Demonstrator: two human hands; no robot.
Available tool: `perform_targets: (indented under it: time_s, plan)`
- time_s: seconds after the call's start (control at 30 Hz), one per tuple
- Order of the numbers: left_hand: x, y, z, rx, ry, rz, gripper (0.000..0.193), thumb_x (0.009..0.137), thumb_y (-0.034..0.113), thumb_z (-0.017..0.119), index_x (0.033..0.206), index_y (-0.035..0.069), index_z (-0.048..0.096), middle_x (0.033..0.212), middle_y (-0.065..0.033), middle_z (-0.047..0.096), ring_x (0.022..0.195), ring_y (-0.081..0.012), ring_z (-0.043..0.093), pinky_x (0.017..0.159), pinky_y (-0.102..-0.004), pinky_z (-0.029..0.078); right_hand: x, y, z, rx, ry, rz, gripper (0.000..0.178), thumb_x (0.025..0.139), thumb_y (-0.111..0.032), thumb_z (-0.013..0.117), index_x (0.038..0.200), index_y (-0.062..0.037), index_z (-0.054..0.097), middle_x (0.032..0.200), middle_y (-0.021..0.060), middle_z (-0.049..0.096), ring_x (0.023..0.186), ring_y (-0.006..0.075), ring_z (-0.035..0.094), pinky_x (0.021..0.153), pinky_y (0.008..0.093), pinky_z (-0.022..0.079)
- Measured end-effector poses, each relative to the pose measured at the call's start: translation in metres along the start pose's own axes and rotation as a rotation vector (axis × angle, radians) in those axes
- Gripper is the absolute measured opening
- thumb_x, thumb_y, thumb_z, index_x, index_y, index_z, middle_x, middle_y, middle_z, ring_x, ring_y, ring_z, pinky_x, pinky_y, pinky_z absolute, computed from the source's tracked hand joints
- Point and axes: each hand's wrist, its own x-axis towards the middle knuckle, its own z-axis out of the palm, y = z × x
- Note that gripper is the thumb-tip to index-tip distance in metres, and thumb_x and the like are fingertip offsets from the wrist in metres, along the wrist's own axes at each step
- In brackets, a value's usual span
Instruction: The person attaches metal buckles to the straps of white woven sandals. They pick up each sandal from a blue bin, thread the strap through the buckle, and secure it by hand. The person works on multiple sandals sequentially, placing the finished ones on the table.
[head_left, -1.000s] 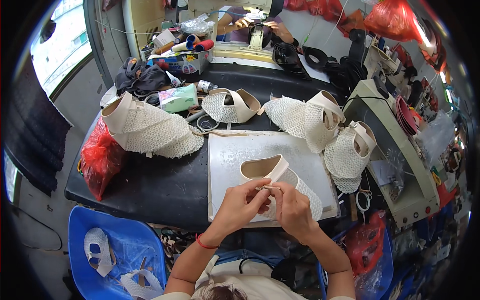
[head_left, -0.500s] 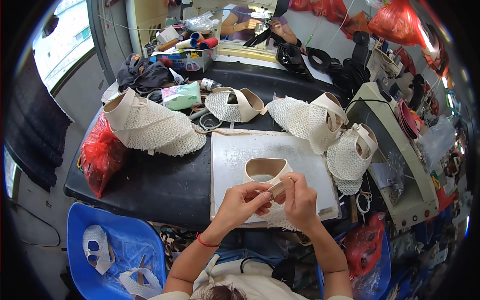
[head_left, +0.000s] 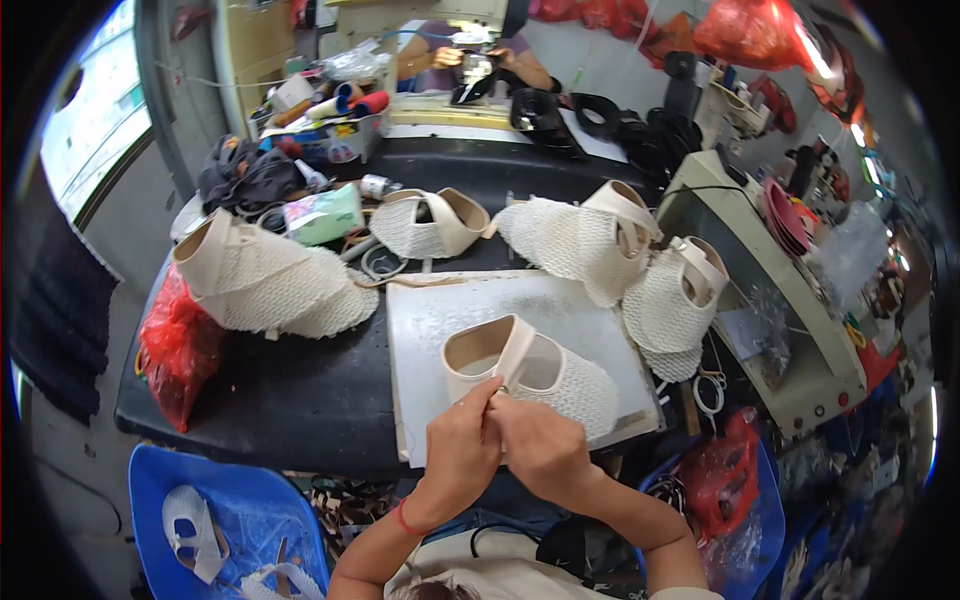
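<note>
A cream shoe upper (head_left: pixel 575 390) with a woven toe and a smooth strap lies over the pale board (head_left: pixel 420 320) in front of me. My left hand (head_left: pixel 460 448) is closed, thumb and fingers pinching the strap's lower end near the opening. Pressed against it, my right hand (head_left: pixel 545 447) is curled closed at the same spot on the strap. The knuckles hide exactly what the fingertips grip. Stacks of similar woven uppers lie around the board: a left stack (head_left: pixel 290 285), a back pair (head_left: pixel 415 228), a right stack (head_left: pixel 570 240) and another stack (head_left: pixel 668 310).
White-handled scissors (head_left: pixel 709 392) lie right of the board. A blue bin (head_left: pixel 150 500) with strap pieces stands lower left, and a red bag (head_left: pixel 180 350) hangs at the table's left edge. A beige machine housing (head_left: pixel 800 390) stands right. Across the table a person's hands (head_left: pixel 447 58) work.
Both hands have drawn together and moved lower left on the strap. The upper has turned so its woven toe now shows at the right. The view has shifted slightly.
</note>
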Motion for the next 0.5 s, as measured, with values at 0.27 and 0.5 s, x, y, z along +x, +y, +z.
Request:
perform_targets:
  time_s: [0.27,0.5]
  plan:
    - [0.006,-0.002,-0.033,-0.822,-0.248,-0.245,0.031,0.087,0.005,0.059,0.116,-0.002,0.054,0.101,-0.0071,0.06,0.087,-0.0116,0.057,0.077,-0.0243,0.047,0.025,0.035,-0.026,0.226,-0.083,-0.032,0.027,0.083,-0.015,0.058,0.108,-0.0043,0.054,0.102,0.0145,0.059,0.084,0.0308,0.062,0.068,0.0364,0.051]
    - [0.013,0.005,-0.039,-0.734,-0.134,-0.205,0.024,0.084,0.0,0.06,0.108,-0.002,0.057,0.088,-0.0002,0.057,0.08,-0.0042,0.051,0.068,-0.016,0.04,0.024,0.026,-0.014,0.063,-0.146,0.167,0.022,0.085,-0.02,0.06,0.096,-0.0017,0.054,0.068,0.0108,0.055,0.061,0.0265,0.06,0.051,0.0341,0.048]
